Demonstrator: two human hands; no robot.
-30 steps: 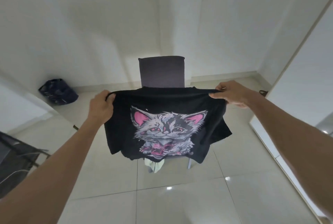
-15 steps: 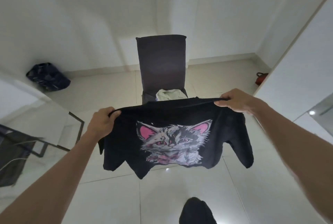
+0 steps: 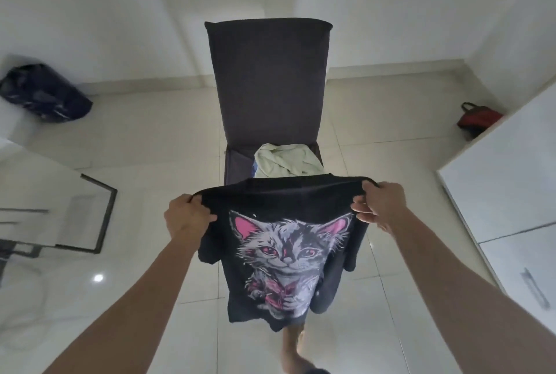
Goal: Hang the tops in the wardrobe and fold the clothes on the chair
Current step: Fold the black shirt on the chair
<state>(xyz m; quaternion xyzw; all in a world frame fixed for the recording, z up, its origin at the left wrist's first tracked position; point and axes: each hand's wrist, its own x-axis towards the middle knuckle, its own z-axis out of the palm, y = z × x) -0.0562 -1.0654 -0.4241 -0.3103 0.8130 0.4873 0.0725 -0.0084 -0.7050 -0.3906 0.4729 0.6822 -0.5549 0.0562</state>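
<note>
The black T-shirt (image 3: 282, 253) with the cat print hangs in the air in front of the chair (image 3: 267, 79), print facing the person, its hem dangling above the floor tiles. It is held up by its top edge — the left hand (image 3: 186, 218) grips one shoulder with curled fingers, the right hand (image 3: 380, 208) pinches the other, and the cloth between them is pulled fairly straight. The sleeves droop inward on both sides.

This looks like the folding step: the shirt is spread out and squared up, not yet creased. The next move probably calls for bringing the sleeves in and doubling the body over, or laying it flat somewhere first.

On the chair seat behind it lies a pale crumpled garment (image 3: 285, 160), waiting. A dark bag (image 3: 45, 94) sits by the wall to the left; a red bag (image 3: 478, 116) is tucked beside the white wardrobe (image 3: 508, 181) on the right.
</note>
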